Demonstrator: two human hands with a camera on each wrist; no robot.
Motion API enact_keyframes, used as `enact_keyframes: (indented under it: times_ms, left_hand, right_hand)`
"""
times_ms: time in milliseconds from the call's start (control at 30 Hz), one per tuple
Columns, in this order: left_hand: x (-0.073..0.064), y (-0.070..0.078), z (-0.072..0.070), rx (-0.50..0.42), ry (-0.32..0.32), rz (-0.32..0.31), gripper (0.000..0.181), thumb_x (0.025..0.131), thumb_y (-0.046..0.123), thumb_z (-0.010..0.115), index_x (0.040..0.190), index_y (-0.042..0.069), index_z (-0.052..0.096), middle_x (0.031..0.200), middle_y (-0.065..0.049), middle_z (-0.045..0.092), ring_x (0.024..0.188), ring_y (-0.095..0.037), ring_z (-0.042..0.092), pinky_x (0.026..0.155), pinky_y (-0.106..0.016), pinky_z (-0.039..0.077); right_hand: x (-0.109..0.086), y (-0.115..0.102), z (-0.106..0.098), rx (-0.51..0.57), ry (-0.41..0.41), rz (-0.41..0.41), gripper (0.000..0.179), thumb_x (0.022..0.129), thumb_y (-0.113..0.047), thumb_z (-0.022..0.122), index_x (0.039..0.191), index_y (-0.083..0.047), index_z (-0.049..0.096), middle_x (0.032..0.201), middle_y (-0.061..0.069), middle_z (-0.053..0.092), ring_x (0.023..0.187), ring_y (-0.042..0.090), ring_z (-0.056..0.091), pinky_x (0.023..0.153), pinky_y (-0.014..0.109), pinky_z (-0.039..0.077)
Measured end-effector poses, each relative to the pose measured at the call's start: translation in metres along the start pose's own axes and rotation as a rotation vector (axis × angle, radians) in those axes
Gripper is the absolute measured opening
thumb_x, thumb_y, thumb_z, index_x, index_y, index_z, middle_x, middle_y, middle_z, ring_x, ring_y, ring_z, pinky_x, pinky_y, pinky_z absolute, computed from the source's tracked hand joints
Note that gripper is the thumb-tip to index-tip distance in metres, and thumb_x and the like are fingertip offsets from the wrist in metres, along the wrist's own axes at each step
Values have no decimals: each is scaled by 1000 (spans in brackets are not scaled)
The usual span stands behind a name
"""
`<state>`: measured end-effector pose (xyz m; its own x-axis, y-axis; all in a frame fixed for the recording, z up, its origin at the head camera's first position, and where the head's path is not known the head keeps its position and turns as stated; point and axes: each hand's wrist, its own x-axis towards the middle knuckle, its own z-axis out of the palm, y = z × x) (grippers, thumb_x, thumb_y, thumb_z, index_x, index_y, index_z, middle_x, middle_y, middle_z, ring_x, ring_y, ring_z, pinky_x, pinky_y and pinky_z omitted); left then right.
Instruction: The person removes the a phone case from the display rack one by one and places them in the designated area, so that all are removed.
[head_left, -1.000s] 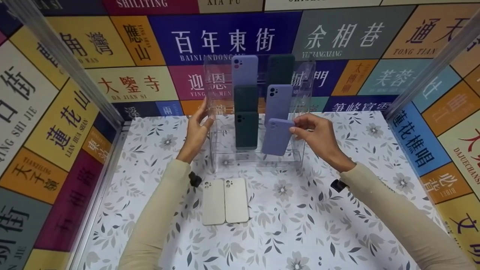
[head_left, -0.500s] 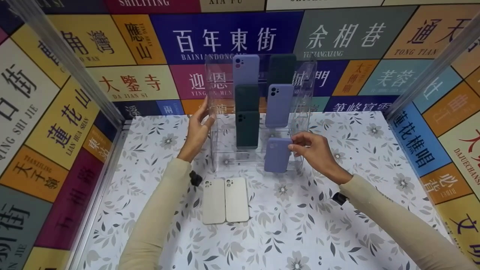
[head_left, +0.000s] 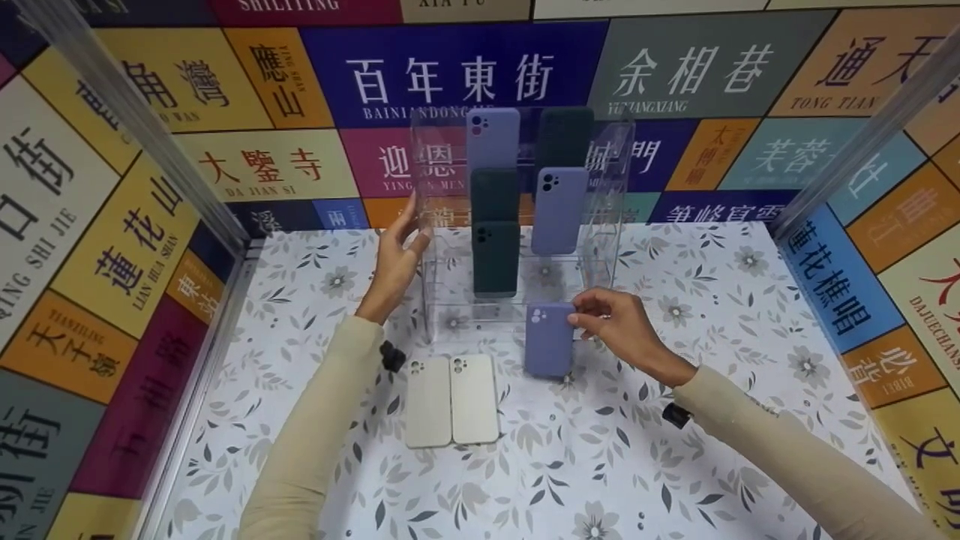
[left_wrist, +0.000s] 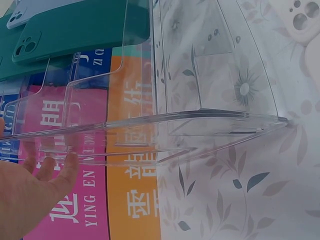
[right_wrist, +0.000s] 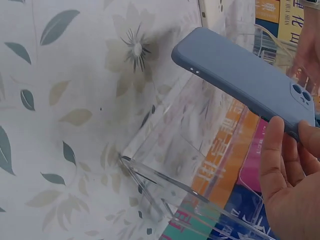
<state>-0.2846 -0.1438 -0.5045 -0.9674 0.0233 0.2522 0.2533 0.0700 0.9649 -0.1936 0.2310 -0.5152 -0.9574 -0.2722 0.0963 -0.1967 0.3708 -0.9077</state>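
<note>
A purple phone case (head_left: 549,341) hangs tilted in front of the clear display stand (head_left: 517,315). My right hand (head_left: 619,330) pinches its upper right edge between thumb and fingers; the right wrist view shows the same phone case (right_wrist: 240,75) with its camera cutout close to the hand (right_wrist: 295,175). At the stand's left side my left hand (head_left: 397,262) rests with extended fingers against the side panel, and in the left wrist view its fingertips meet the clear plastic. Still in the stand are a dark green phone case (head_left: 495,262) at lower left and a purple one (head_left: 559,214) at right.
Two cream phone cases (head_left: 474,401) lie side by side on the floral tabletop (head_left: 600,450), in front of the stand. Another purple case (head_left: 493,139) and a dark green one (head_left: 566,139) fill the stand's top row. A sign-covered wall (head_left: 465,75) rises close behind.
My right hand has drawn the purple phone case down and toward me, out of the stand's lower right place. The left hand stays at the stand's side.
</note>
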Motion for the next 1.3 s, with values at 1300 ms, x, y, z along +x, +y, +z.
enact_keyframes:
  times_ms: [1300]
  left_hand:
    - [-2, -1, 0, 35, 5, -39, 70, 113, 11, 60, 175, 20, 30, 178, -3, 37, 157, -31, 45, 127, -49, 42]
  right_hand:
    - [1, 51, 71, 155, -141, 229, 19, 96, 5, 78, 114, 13, 76, 91, 17, 75, 63, 21, 73, 58, 36, 65]
